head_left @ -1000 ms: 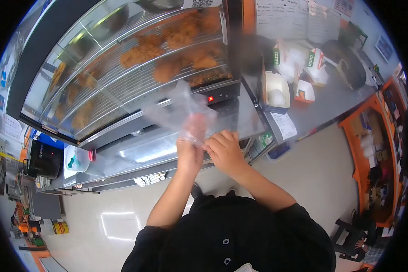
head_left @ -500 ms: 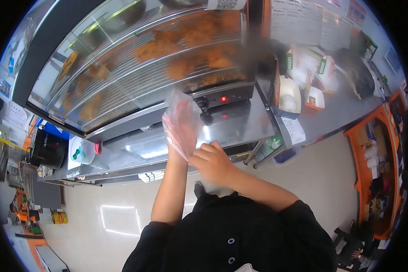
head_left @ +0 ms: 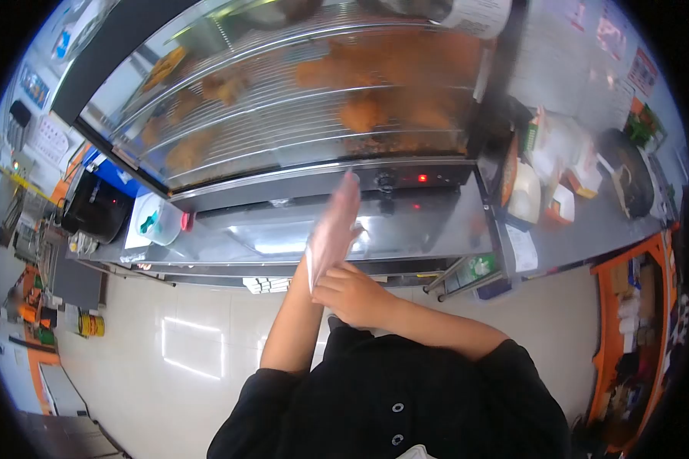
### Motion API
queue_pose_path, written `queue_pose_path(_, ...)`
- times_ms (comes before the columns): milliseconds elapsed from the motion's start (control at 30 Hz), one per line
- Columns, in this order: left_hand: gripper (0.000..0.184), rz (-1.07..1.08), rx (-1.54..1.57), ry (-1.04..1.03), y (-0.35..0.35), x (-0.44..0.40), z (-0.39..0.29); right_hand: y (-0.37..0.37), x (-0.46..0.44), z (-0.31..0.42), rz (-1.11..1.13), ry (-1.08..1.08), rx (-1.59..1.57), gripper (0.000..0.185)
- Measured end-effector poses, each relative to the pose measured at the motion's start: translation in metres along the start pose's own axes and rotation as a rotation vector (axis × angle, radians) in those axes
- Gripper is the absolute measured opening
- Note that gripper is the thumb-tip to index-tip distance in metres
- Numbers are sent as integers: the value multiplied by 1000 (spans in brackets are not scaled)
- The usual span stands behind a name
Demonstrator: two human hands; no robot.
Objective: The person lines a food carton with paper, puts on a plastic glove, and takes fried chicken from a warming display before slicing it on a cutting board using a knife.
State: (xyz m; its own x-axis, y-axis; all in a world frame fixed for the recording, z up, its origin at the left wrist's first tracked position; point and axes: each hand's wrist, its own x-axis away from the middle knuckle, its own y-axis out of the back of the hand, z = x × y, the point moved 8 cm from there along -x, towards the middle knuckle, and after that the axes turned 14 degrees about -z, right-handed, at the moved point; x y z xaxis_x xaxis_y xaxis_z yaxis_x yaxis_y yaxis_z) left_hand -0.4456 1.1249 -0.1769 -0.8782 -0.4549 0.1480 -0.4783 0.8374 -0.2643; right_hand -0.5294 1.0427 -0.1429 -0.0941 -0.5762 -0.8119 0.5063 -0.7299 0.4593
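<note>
My left hand (head_left: 338, 218) is inside a clear plastic glove (head_left: 318, 256), seen edge-on with its fingers stretched out and pointing up toward the glass. Some blur softens the fingertips. At the left wrist, my right hand (head_left: 352, 297) has its fingers closed on the loose cuff of the glove. Behind both hands stands a glass warming cabinet (head_left: 314, 170) with fried pieces (head_left: 364, 111) on its wire racks. A steel counter (head_left: 245, 233) runs beneath it.
On the right-hand counter are paper food boxes (head_left: 525, 195) and a receipt (head_left: 522, 246). A white tub (head_left: 159, 223) and a black cooker (head_left: 98, 205) stand at left. Orange shelving (head_left: 603, 325) rises at far right.
My left hand has turned from palm-wide to edge-on, and its fingers tilt right. My right hand stays at the glove's cuff. The view has shifted, so the cabinet appears farther right.
</note>
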Motion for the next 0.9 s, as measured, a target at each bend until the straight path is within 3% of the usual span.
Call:
queue_pose_path(100, 87, 74, 823, -161, 45, 3, -37, -13, -11, -7, 16, -54, -3, 7)
queue_pose_path(133, 85, -149, 925, -274, 66, 7, -53, -19, -17, -13, -6, -113, -25, 6)
queue_pose_path(233, 83, -171, 1032, -626, 131, 16, -88, -52, -37, -28, -13, -220, -77, 6)
queue_pose_path(267, 78, 70, 1132, -731, 143, 21, -103, -65, -46, -31, 17, -207, -73, 6)
queue_pose_path(367, 71, -311, 780, -908, 208, 19, -133, -101, -73, -33, 143, -109, -94, 7)
queue_pose_path(500, 64, -966, 223, -1050, 348, 7, -193, -137, -80, -26, 394, 145, -169, 9)
queue_pose_path(567, 62, -1201, 82, -1066, 404, -1, -234, -153, -82, -42, 448, 58, -170, 11)
queue_pose_path(667, 57, -1242, -408, -1227, 422, -11, -288, -180, -93, -74, 445, -100, -206, 9)
queue_pose_path(767, 61, -1499, -816, -1068, 465, -29, -288, -202, -130, -88, 441, -102, -205, 8)
queue_pose_path(900, 50, -1359, -410, -1105, 467, -30, -280, -221, -182, -99, 295, -91, -201, 5)
